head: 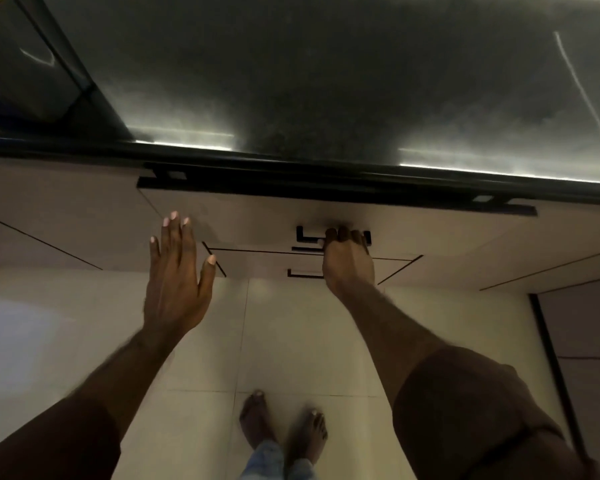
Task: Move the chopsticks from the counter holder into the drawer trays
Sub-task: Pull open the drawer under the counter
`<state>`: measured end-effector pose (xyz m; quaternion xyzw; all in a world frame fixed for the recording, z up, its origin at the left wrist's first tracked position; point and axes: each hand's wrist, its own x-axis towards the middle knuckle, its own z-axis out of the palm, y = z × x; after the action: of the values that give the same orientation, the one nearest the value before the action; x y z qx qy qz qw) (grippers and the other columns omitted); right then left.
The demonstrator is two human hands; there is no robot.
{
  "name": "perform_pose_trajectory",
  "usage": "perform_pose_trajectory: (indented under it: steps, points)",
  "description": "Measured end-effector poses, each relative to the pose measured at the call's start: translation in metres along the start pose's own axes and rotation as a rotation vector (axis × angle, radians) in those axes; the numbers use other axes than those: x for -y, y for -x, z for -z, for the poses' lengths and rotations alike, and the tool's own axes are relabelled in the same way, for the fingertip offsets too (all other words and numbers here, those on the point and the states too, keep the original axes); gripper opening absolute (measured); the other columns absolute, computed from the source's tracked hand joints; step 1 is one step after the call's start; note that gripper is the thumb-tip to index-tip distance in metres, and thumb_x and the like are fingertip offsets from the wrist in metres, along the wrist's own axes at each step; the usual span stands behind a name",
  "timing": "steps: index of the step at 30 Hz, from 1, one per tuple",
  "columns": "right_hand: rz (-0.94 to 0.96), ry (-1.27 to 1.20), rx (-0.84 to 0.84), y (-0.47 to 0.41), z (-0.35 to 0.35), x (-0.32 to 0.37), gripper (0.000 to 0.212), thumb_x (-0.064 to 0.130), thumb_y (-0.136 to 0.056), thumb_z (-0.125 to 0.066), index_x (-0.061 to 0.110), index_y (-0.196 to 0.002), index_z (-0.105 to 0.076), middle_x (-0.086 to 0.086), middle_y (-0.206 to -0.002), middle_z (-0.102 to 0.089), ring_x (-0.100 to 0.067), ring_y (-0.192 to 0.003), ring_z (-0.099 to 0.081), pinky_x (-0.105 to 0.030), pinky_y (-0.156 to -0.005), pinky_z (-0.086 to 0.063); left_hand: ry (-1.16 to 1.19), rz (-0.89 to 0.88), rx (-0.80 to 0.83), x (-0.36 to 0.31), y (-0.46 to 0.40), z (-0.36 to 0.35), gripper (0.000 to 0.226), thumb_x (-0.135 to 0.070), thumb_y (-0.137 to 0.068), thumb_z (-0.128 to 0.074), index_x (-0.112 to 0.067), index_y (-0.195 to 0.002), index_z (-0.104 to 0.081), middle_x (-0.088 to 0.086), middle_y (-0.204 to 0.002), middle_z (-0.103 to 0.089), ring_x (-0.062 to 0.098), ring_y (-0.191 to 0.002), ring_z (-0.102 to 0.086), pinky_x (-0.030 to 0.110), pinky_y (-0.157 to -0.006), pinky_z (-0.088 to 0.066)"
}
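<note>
The right hand [347, 261] curled its fingers over the black bar handle [333, 237] of the pale top drawer [257, 220], its long axis crosswise, while the left hand [177, 271] hovered outspread; no chopsticks showed.

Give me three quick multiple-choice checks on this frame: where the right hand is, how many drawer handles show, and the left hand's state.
1. Where is the right hand?
A. on the upper drawer handle
B. flat on the counter
C. hanging at the person's side

2. How many black drawer handles show on the cabinet front?
A. one
B. two
C. four

3. What state is the left hand in?
A. gripping chopsticks
B. clenched in a fist
C. open, fingers straight

Answers:
1 A, its fingers curl over the upper handle.
2 B, the lower handle sits below the gripped one.
3 C, its fingers are spread and hold nothing.
</note>
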<state>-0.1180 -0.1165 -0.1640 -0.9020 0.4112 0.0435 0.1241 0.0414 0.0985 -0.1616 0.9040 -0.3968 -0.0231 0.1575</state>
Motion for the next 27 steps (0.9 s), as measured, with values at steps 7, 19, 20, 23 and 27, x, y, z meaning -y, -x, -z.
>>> perform_pose_trajectory:
  steps: [7, 19, 20, 23, 27]
  points:
    - [-0.007, 0.003, 0.026, 0.096, -0.019, 0.000, 0.036, 0.020, -0.096, -0.055, 0.018, -0.132, -0.055, -0.013, -0.146, -0.047, -0.035, -0.134, -0.042, -0.049, -0.105, -0.045, 0.031, -0.062, -0.072, -0.004, 0.061, 0.011, 0.072, -0.041, -0.097, -0.029, -0.003, -0.152, -0.005, 0.013, -0.162, 0.001, 0.025, -0.150, 0.003, 0.043, -0.121, 0.000]
    - [0.033, -0.050, 0.064, 0.230, -0.034, -0.005, 0.044, 0.017, -0.094, -0.061, 0.018, -0.137, -0.053, -0.013, -0.148, -0.045, -0.033, -0.140, -0.037, -0.047, -0.113, -0.036, -0.062, -0.039, -0.043, -0.018, 0.194, 0.031, 0.073, -0.051, -0.097, -0.019, -0.002, -0.151, -0.006, 0.012, -0.161, -0.004, 0.023, -0.150, 0.002, 0.040, -0.120, 0.005]
    - [0.036, -0.052, 0.074, 0.239, -0.034, -0.005, 0.044, 0.016, -0.094, -0.060, 0.018, -0.138, -0.052, -0.013, -0.147, -0.045, -0.033, -0.140, -0.036, -0.046, -0.115, -0.034, -0.059, -0.036, -0.040, -0.020, 0.202, 0.033, 0.073, -0.051, -0.097, -0.019, -0.003, -0.151, -0.005, 0.012, -0.161, -0.005, 0.022, -0.150, 0.002, 0.043, -0.120, 0.002]
    - [0.041, -0.061, 0.087, 0.264, -0.037, -0.005, 0.044, 0.015, -0.094, -0.061, 0.017, -0.137, -0.053, -0.013, -0.145, -0.049, -0.033, -0.138, -0.039, -0.046, -0.116, -0.032, -0.064, -0.040, -0.032, -0.027, 0.223, 0.039, 0.072, -0.048, -0.097, -0.022, -0.005, -0.151, -0.004, 0.010, -0.161, -0.004, 0.018, -0.150, 0.006, 0.041, -0.121, 0.004]
    - [0.038, -0.064, 0.083, 0.293, -0.043, -0.005, 0.042, 0.015, -0.094, -0.060, 0.016, -0.135, -0.056, -0.014, -0.142, -0.052, -0.033, -0.135, -0.043, -0.045, -0.116, -0.031, -0.067, -0.059, -0.008, -0.032, 0.243, 0.046, 0.072, -0.047, -0.097, -0.023, -0.006, -0.152, -0.004, 0.009, -0.161, -0.001, 0.017, -0.150, 0.007, 0.032, -0.120, 0.013]
